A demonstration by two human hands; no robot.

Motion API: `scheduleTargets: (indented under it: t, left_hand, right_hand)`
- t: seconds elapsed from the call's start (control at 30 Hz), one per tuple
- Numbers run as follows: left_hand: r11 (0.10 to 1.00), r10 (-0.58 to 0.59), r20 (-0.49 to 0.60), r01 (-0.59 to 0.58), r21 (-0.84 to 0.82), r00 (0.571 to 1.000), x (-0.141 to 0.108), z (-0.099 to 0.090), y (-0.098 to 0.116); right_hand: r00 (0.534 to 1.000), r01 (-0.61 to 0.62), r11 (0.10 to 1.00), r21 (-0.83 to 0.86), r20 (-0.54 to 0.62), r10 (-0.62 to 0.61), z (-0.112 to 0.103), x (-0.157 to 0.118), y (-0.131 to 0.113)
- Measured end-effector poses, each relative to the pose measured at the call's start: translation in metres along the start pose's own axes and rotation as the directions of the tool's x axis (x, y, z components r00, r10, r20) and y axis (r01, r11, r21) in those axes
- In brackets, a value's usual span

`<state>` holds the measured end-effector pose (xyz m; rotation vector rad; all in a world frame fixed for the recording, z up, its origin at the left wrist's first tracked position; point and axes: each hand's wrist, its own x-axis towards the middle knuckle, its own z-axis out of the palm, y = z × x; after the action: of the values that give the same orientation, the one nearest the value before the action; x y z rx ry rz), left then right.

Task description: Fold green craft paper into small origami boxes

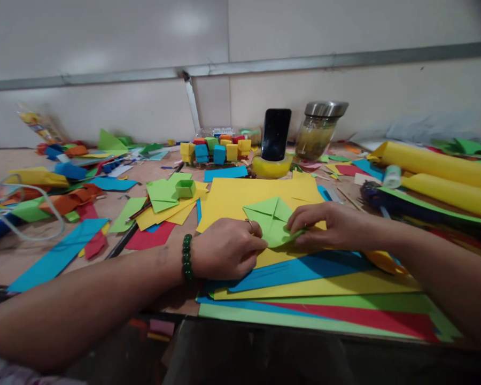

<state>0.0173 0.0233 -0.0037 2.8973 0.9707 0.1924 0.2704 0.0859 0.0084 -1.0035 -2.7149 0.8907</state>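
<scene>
A folded piece of light green paper [273, 222] lies on a stack of coloured sheets, its flaps meeting near the middle. My left hand [229, 247], with a ring and a dark green bead bracelet [187, 259] at the wrist, is curled at the paper's left edge, fingers pressed on it. My right hand [324, 224] pinches the paper's right edge between thumb and fingers. Beneath them is a yellow sheet [232, 198], with a blue sheet [292, 270] nearer me.
A phone [276, 135] stands in a yellow tape roll [270, 167], beside a lidded glass jar [318, 131]. Folded paper cubes [219, 154] line up behind the stack. A small green paper box [185, 188] rests on scraps at left. Yellow rolls [449, 171] lie at right.
</scene>
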Motion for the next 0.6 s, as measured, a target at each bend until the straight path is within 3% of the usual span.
scheduleTargets:
  t: [0.13,0.27,0.6]
  left_hand:
    - [1.0,-0.001,0.024,0.001,-0.014,1.0,0.0,-0.004,0.001]
    - [0.998,0.023,0.029,-0.021,-0.054,0.999,0.0,-0.007,0.002]
    - [0.997,0.042,0.054,-0.038,-0.063,0.998,-0.001,-0.007,0.001]
  right_hand:
    - [0.994,-0.094,0.988,0.12,-0.036,0.099,0.005,0.009,0.006]
    - [0.96,-0.197,0.976,0.093,-0.181,0.212,0.012,0.015,0.003]
    - [0.918,-0.227,0.974,-0.004,-0.335,0.213,0.025,0.021,0.009]
